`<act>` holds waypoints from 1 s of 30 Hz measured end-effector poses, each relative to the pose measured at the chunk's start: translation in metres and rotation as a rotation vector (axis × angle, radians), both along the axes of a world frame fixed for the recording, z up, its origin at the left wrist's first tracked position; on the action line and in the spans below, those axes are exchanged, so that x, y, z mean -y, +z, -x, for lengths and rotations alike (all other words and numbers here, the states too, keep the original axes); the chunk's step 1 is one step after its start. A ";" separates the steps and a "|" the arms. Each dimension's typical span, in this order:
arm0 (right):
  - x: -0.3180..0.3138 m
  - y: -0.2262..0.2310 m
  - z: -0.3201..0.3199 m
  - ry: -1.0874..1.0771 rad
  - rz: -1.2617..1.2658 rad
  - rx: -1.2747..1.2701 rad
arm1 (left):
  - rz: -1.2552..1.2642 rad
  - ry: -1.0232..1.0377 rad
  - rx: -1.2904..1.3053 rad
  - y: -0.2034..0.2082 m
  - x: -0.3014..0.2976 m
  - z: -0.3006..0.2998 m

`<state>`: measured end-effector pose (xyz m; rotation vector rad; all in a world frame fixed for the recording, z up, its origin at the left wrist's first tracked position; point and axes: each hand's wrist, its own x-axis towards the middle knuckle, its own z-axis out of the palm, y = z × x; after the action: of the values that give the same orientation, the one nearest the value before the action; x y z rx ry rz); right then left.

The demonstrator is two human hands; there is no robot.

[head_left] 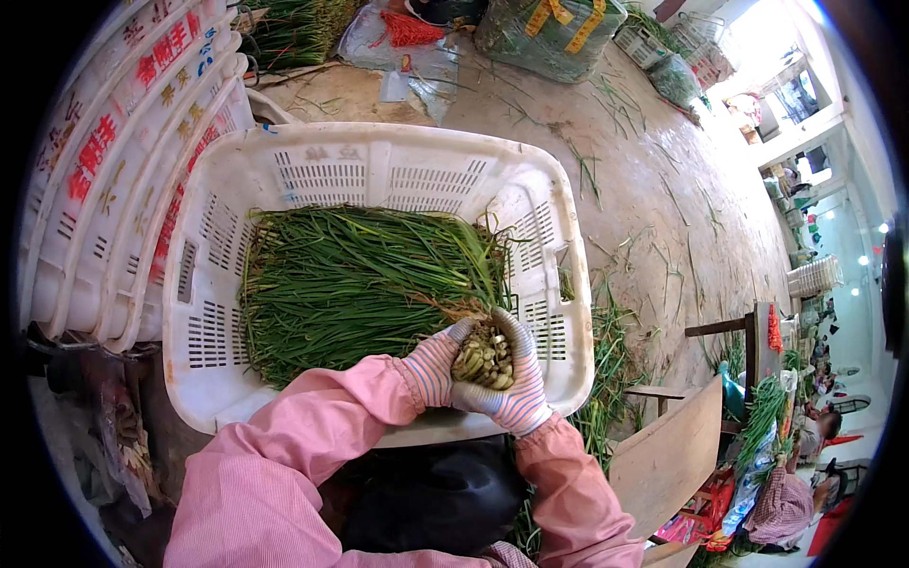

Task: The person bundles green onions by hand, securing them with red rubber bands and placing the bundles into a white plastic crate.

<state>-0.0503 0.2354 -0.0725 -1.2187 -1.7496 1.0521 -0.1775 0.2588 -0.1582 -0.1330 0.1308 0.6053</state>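
Note:
Both my hands, in striped gloves, are closed round a bunch of chives (486, 358) at the near right of a white plastic basket (379, 137). My left hand (431, 367) wraps the bunch's left side. From the right, my right hand (521, 374) curls round it, the thumb side toward the top. The bunch's pale stem ends face up at me between the gloves; its leaves are hidden below or run into the pile. Long green chives (350, 284) lie sideways in the basket, filling most of its floor.
Stacked white baskets (114, 180) stand at the left. Loose green leaves (611, 369) litter the floor right of the basket, near a wooden board (668, 459). A large plastic-wrapped bundle (549, 38) sits at the back. At the far right a person (786, 502) sits among more greens.

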 end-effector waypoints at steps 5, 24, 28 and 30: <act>-0.032 0.031 -0.018 0.358 -0.246 0.472 | -0.419 -0.051 -0.106 0.013 -0.003 0.020; -0.029 0.040 0.006 0.739 -0.241 0.310 | -1.725 0.265 -0.524 -0.028 0.008 0.032; -0.020 0.032 0.016 0.580 -0.189 0.156 | -0.003 -0.403 -0.101 -0.048 0.014 0.046; -0.023 0.036 0.008 0.452 -0.141 0.130 | -0.488 -0.225 -0.266 -0.041 0.002 0.027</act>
<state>-0.0586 0.2588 -0.0368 -0.8376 -2.2259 1.0927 -0.2043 0.2567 -0.1996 0.4314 0.2471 0.4134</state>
